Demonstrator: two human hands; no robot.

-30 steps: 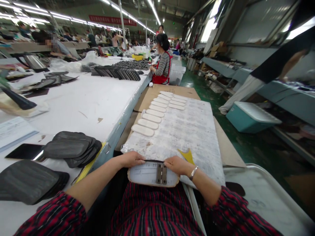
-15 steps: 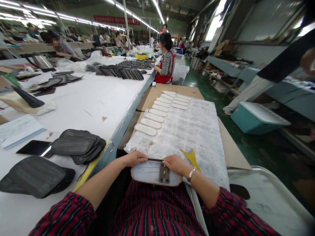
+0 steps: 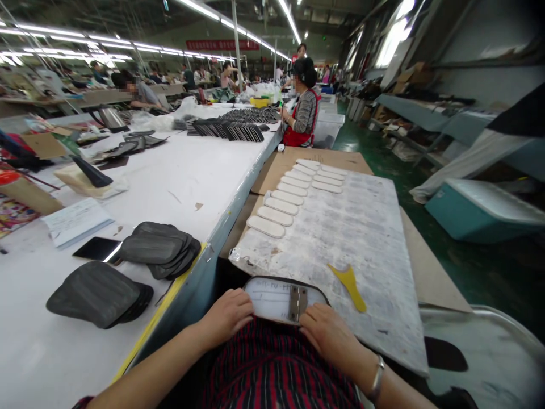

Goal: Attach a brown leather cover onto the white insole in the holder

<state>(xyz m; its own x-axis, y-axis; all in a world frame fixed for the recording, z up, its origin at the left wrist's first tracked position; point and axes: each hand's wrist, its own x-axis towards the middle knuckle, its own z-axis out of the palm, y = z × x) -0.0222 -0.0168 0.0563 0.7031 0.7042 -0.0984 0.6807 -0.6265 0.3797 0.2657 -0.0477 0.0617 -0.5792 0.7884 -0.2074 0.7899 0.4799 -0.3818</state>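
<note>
Oval panel (image 3: 270,296), left hand (image 3: 230,314), right hand (image 3: 326,328) along edge, partly bare board (image 3: 378,255) beyond

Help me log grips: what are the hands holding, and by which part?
A white rounded plate, held by its near edge: the left hand at its left end, the right hand beside the metal hinge.

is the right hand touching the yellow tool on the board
Apart: the head view shows bare board between the right hand and the yellow tool.
</note>
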